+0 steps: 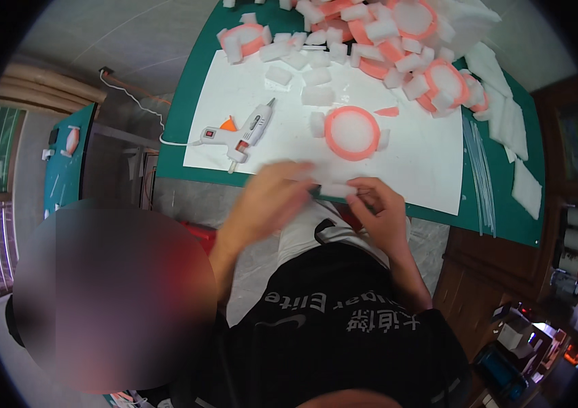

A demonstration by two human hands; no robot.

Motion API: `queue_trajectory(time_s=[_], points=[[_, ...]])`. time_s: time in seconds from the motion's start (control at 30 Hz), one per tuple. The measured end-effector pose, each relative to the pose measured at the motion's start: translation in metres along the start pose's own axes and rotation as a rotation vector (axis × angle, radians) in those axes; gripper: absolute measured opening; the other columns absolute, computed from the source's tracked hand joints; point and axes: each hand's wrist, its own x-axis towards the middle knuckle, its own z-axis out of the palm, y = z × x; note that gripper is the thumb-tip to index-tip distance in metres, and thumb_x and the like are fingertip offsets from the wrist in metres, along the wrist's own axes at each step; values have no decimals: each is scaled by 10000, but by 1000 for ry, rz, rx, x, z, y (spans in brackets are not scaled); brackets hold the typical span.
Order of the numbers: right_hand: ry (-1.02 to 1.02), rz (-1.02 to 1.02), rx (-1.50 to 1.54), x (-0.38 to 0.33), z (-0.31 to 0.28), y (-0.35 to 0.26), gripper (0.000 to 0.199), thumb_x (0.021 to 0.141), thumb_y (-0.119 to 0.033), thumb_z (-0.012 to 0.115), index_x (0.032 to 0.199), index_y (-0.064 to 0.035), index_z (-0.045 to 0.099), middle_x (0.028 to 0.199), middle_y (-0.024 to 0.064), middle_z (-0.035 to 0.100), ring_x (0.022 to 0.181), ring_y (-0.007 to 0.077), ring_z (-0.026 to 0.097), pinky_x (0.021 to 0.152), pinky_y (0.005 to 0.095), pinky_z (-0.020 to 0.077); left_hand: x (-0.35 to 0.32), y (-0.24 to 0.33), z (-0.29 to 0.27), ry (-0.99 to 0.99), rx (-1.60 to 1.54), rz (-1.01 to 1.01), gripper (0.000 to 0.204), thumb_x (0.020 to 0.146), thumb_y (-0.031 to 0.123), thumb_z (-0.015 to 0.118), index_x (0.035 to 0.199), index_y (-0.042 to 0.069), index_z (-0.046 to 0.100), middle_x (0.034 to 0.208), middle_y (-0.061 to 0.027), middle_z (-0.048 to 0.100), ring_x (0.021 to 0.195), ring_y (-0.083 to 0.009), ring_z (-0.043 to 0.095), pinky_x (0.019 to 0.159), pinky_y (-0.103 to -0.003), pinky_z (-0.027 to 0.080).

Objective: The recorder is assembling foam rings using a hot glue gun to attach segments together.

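At the near edge of the table, my right hand pinches one end of a small white foam block. My left hand is at the block's other end, smeared by motion, so its grip does not show. Just beyond my hands lies a pink ring with white padding filling its middle. One foam block sits against the ring's left side and another against its right. A white glue gun with an orange part lies on its side farther left.
A white sheet covers much of the green table. Pink rings and foam blocks pile up at the back. Thin clear sticks and white padding sheets lie at the right. The gun's white cord runs off left.
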Motion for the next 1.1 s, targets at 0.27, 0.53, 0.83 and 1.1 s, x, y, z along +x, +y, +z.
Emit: queue_trajectory(time_s=[0.27, 0.53, 0.83, 1.1], points=[[212, 28, 76, -2, -21, 12, 215, 870, 23, 694, 1073, 40, 627, 881, 33, 647, 799, 35, 604, 750, 189, 485, -19, -102, -65, -220, 488, -278, 562, 703, -97, 574, 1236, 79, 585, 1377, -134, 511, 1186, -335, 524, 983, -424, 420], [260, 61, 37, -9, -30, 19, 204, 860, -9, 716, 1046, 32, 644, 839, 20, 645, 785, 36, 597, 742, 189, 483, -8, -113, -74, -435, 572, -190, 559, 687, -29, 641, 1226, 93, 557, 1298, -81, 532, 1118, -282, 528, 871, -412, 422], [242, -250, -425, -8, -34, 14, 159, 789, 49, 700, 927, -29, 696, 1020, 98, 680, 901, 231, 677, 780, 306, 542, -28, -100, -72, -423, 652, -204, 622, 633, -85, 633, 1236, 24, 525, 1299, -114, 523, 1116, -316, 506, 932, -421, 419], [230, -494, -562, -5, -28, 12, 193, 745, 75, 702, 900, -40, 697, 1037, 83, 662, 917, 230, 649, 750, 312, 532, -36, -75, -83, -323, 605, 18, 462, 659, -29, 667, 1111, -59, 581, 1218, -185, 575, 1006, -357, 556, 864, -437, 483]])
